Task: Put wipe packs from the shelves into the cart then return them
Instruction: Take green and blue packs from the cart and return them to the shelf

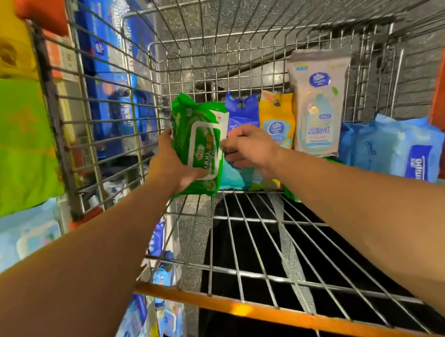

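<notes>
Inside wire cart [187, 55]: green wipe pack [201, 143], "999" legible on lid label, gripped by left hand [174, 166], thumb across the lid. Right hand [249, 146] pinching the pack's right edge. Behind, upright: blue pack [241, 114], yellow pack [277, 117], pale pack [317, 103] with Chinese lettering.

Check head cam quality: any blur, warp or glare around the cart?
Head view: wide-angle warp bows the cart wires and stretches both forearms; shelf packs at the left edge are smeared and soft; the green wipe pack gripped by the left hand is sharp, print readable; right hand slightly soft; a small glare spot sits on the orange handle bar.
</notes>
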